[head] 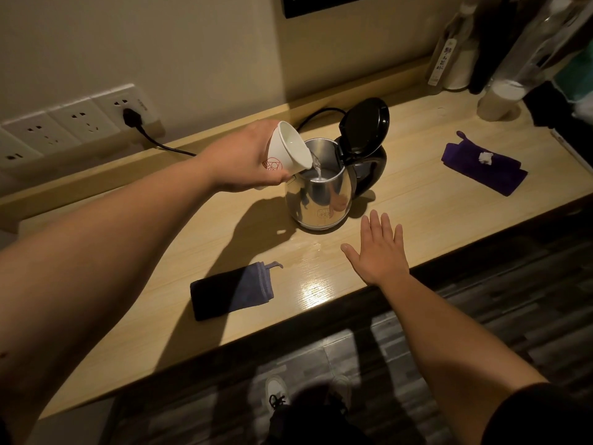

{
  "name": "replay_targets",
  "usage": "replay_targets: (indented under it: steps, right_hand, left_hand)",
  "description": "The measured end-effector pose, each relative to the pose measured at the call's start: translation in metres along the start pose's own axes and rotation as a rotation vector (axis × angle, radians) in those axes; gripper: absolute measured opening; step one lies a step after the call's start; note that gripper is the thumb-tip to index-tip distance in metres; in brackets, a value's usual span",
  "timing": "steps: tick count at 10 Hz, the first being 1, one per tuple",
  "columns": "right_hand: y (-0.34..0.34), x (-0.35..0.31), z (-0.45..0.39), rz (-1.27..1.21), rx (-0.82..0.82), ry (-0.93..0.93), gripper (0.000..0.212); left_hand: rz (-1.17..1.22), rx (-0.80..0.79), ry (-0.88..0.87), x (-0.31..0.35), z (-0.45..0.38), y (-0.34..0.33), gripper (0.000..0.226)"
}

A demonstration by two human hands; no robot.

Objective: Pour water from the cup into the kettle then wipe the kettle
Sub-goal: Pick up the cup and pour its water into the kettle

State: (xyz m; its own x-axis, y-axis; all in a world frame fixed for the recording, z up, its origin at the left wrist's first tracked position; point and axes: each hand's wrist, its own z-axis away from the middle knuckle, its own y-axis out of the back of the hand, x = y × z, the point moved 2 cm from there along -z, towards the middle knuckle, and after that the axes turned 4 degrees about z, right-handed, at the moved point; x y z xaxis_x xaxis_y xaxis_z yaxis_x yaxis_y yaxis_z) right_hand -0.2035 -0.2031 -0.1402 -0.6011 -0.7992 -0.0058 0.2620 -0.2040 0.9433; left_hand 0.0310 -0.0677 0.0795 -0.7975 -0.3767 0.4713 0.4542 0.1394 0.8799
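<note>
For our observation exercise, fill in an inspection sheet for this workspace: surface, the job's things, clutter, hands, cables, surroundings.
Surface: wooden counter, wet glossy patch in front of the kettle.
Job's things: steel kettle, lid open; white cup tilted, water running into the kettle; folded blue cloth near the front edge.
Clutter: purple cloth at right with a white scrap on it; bottles at the back right.
Hands: left hand holds the cup; right hand open, flat above the counter.
Cables: black cord plugged into the wall socket, running toward the kettle.
Surroundings: beige wall, dark floor, shoes below.
</note>
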Motion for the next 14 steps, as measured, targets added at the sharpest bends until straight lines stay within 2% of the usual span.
replay_targets:
  steps: [8, 14]
  right_hand:
    - [0.000, 0.000, 0.000, 0.000, 0.007, 0.000, 0.085]
    - [-0.001, 0.000, 0.000, -0.014, 0.010, 0.001, 0.085]
  left_hand:
    - [-0.057, -0.092, -0.009, -0.007, -0.009, 0.003, 0.068]
    - [-0.196, -0.095, -0.014, -0.003, -0.012, 0.008, 0.082]
